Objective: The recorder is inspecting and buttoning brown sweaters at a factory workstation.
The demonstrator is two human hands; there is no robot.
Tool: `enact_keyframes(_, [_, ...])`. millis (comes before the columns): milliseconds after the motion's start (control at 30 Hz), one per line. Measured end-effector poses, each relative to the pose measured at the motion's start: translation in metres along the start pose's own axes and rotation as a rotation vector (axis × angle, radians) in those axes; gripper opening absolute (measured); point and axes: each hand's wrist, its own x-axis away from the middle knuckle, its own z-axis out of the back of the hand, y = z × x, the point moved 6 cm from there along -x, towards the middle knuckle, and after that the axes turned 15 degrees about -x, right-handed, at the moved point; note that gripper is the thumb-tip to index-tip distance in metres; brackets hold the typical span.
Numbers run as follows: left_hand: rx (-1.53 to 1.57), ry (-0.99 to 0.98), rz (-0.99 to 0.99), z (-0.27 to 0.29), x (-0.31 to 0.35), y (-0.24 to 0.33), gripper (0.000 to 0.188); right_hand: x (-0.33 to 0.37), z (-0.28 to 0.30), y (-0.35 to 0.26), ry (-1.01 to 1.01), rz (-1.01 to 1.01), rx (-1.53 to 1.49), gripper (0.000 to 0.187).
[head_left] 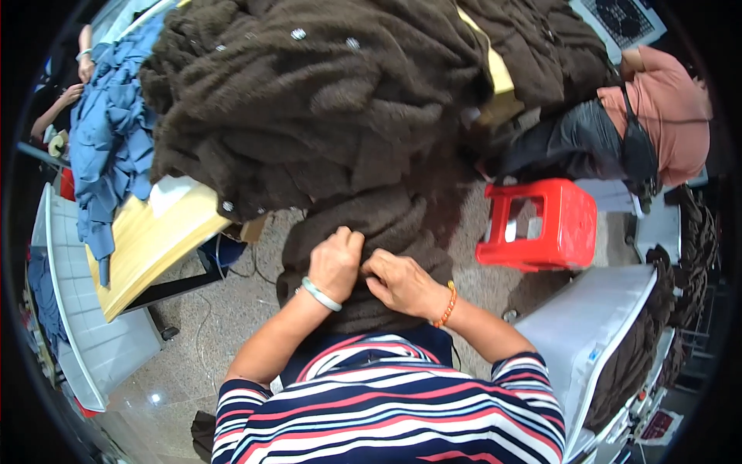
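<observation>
Dark brown fleece cloth [371, 220] lies across my lap and reaches up toward a large heap of the same brown fleece [325, 100] in front of me. My left hand [337, 265] is closed with its fingers pinched at the cloth. Close beside it on the right, my right hand [406, 284] has its fingers curled in and pressed to the fleece. Whatever lies between the fingertips beyond the fleece is too small to make out. Small pale flower-like pieces [299, 34] sit on the heap.
A pale wooden tabletop [158, 243] bears the heap, with blue cloth [112, 147] hanging over its left side. A red plastic stool [576, 224] stands on the right. Pale bins [127, 356] flank me. Another person [665, 108] bends at the far right; a co-worker's hands [71, 94] show far left.
</observation>
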Motion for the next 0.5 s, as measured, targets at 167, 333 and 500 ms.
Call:
enact_keyframes(167, [0.528, -0.211, 0.173, -0.014, -0.002, -0.019, 0.009, -0.001, 0.006, -0.007, 0.026, 0.005, 0.029, 0.016])
enact_keyframes(333, [1.422, -0.612, 0.427, -0.018, 0.014, -0.025, 0.011, -0.003, 0.005, -0.015, 0.063, 0.043, 0.146, 0.015])
enact_keyframes(500, [1.601, -0.644, 0.482, -0.029, 0.025, -0.022, 0.013, -0.004, 0.005, -0.019, 0.132, 0.064, 0.153, 0.016])
